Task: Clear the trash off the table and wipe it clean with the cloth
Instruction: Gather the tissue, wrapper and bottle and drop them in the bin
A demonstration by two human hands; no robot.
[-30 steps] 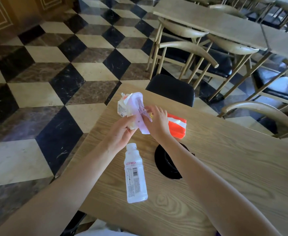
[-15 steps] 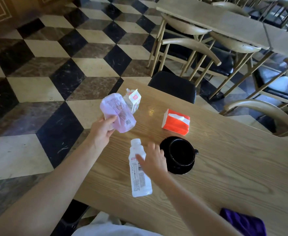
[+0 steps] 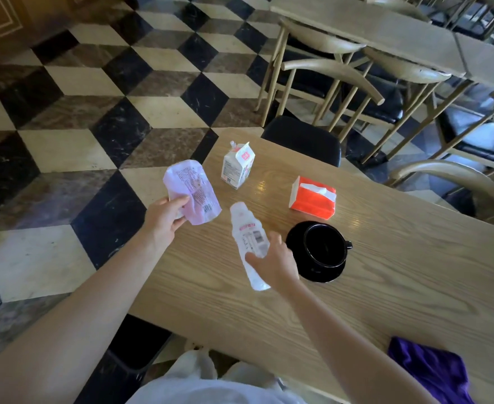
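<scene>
Now, from the head camera, the left hand [image 3: 164,218] holds a crumpled pale purple wrapper [image 3: 190,191] out past the tabletop [image 3: 400,275] edge, fingers clamped on its lower end. The right hand [image 3: 275,262] is on the plastic bottle [image 3: 250,243], which lies on its side near the black cup [image 3: 323,246] and saucer; its fingers curl over the lower half, closing but, as far as I can judge, not yet firmly gripped.

To do this pickup well, wrap the fingers round the bottle's middle so the cap end doesn't tip, and lift away from the cup rather than sweep toward it. A milk carton [image 3: 237,166] stands upright farther off, likely the next piece of trash. The orange tissue pack [image 3: 313,198] sits well clear. The purple cloth [image 3: 432,371] waits at the near right edge, untouched.
</scene>
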